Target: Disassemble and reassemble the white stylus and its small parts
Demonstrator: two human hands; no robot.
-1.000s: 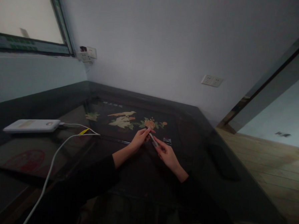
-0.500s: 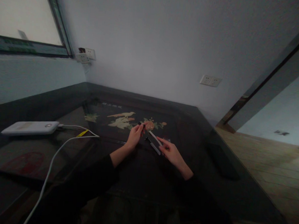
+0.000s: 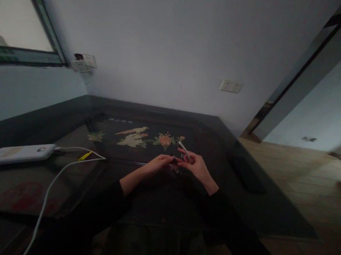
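Pale walls meet in a corner behind a dark glass-topped table (image 3: 231,172), whose surface shows an inlaid picture of a bird and flowers (image 3: 135,135) under the glass. Both of the person's hands work close together over the middle of the table, just in front of that picture, with black sleeves running back toward the camera. The right hand (image 3: 195,167) is curled around a thin white pen (image 3: 184,150), whose light barrel sticks up and away from the fingers at a slant toward the wall. The left hand (image 3: 158,165) is pinched narrow, its fingertips closed on a small dark piece (image 3: 173,160) that sits right at the lower end of the pen; the dim light makes it impossible to tell whether this piece touches the pen or what exactly it is. The fingertips of the two hands are nearly touching. At the left edge of the table lies a flat white power bank (image 3: 17,153), well apart from the hands, with a white cable (image 3: 53,176) plugged into its end; the cable carries a yellow tag (image 3: 84,156) and curves down toward the camera. Wall sockets (image 3: 231,86) sit on the far wall, and more sockets (image 3: 82,62) are fixed beside a window frame at the left. A wooden floor (image 3: 299,180) lies to the right of the table.
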